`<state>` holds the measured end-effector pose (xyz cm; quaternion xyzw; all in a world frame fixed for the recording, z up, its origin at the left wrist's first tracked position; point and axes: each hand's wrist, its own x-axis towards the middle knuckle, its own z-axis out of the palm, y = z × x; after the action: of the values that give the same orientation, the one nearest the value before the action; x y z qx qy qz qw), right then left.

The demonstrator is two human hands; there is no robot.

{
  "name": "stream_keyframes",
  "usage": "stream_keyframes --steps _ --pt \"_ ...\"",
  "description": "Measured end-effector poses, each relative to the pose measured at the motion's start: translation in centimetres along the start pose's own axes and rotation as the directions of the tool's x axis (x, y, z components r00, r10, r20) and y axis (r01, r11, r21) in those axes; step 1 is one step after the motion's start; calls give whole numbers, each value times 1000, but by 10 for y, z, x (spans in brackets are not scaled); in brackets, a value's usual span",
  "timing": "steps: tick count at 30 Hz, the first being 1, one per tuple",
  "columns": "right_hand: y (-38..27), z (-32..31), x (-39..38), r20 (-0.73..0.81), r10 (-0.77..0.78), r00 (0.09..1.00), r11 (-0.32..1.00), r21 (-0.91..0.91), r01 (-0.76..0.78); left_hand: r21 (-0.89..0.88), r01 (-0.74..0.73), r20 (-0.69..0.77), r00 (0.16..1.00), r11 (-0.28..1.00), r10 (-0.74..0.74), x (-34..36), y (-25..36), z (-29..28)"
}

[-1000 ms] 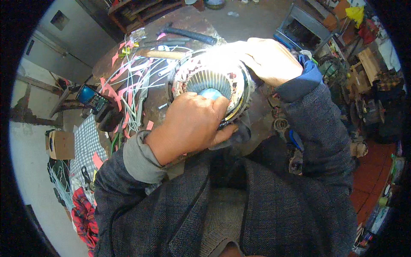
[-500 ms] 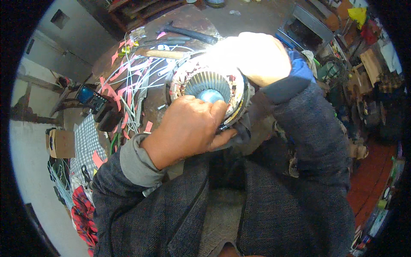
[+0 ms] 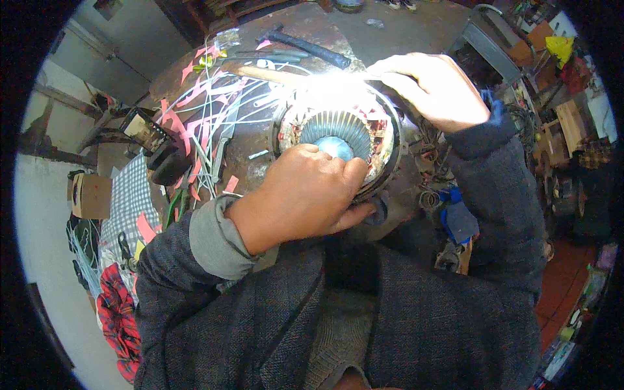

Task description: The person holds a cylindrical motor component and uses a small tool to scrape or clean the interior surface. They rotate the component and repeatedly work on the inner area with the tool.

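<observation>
So the ring-shaped motor stator (image 3: 335, 123) (looks like one anyway, slotted core inside) is dead centre of the frame, a bit above the middle, on the surface (image 3: 318, 29). Left hand (image 3: 305, 195) is curled over the near rim with the fingers bent toward the bore; its fingertips are hidden, so can't tell if it's pinching anything. Right hand (image 3: 435, 88) is up at the far right side, fingers drawn together and pointing into a huge patch of glare. Can't tell if something's between them either.

Tips, for what they're worth: keep the left hand's weight low on that near rim so the ring doesn't skate, and let the right do the fiddly bits with small, light moves. Go easy around the slot edges and anything wound near them. I'd also tilt that light, since the far rim is totally washed out. And maybe shove the white cords (image 3: 208, 123), pink strips (image 3: 174, 120) and hammer (image 3: 305, 49) further toward the upper left, they're crowding you.
</observation>
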<state>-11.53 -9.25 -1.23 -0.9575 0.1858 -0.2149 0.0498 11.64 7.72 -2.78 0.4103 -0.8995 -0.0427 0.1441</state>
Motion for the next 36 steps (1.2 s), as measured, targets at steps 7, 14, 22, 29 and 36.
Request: stream_keyframes --steps 7,14,22,29,36 --pt "-1 17 29 -209 -152 966 984 62 168 -13 -17 -5 1000 1000 17 0 0 -3" --pt "-9 20 49 -80 -53 995 918 389 80 6 -12 15 1000 1000 12 0 -2 -2" --pt "6 30 58 62 -163 985 986 51 160 -13 -26 0 1000 1000 26 -1 -5 1" --pt "1 37 81 102 -326 940 942 115 314 -11 -8 11 1000 1000 8 -3 -5 3" --pt "-11 29 90 101 -344 933 892 345 292 10 -21 45 999 1000 20 -5 -7 3"
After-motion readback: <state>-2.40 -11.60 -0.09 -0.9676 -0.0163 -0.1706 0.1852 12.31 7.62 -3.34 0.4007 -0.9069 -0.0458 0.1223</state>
